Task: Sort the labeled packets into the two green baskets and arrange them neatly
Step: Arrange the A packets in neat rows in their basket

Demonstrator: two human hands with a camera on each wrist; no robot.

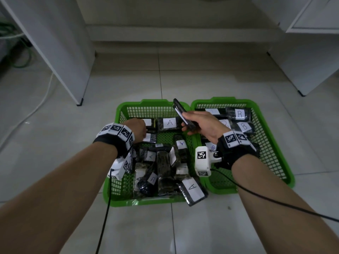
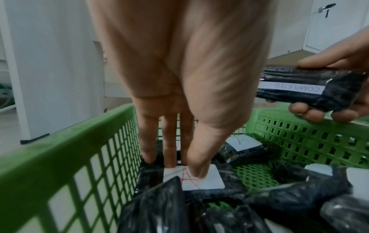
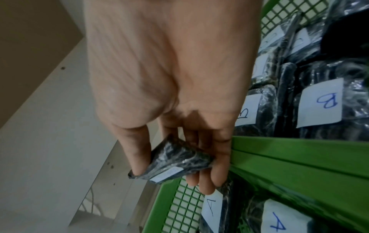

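Observation:
Two green baskets sit side by side on the tiled floor. The left basket (image 1: 146,103) (image 2: 69,157) holds several black packets labelled A (image 1: 169,123), loosely piled toward the front. The right basket (image 1: 222,100) holds packets labelled B (image 1: 244,126) (image 3: 319,104). My left hand (image 1: 142,132) (image 2: 183,168) reaches down into the left basket's far left corner. Its straight fingers and thumb rest on a packet with a red A label (image 2: 209,181). My right hand (image 1: 189,123) (image 3: 179,165) grips a black packet (image 1: 180,111) (image 2: 319,88) (image 3: 179,159) above the seam between the baskets; its white strip reads COMPLETED.
One A packet (image 1: 192,189) hangs over the left basket's front right rim. A white cabinet panel (image 1: 55,52) stands at the left and another white unit (image 1: 311,61) at the right. A white cable (image 1: 36,107) lies on the floor at the left. Black wrist-camera cables trail from both arms.

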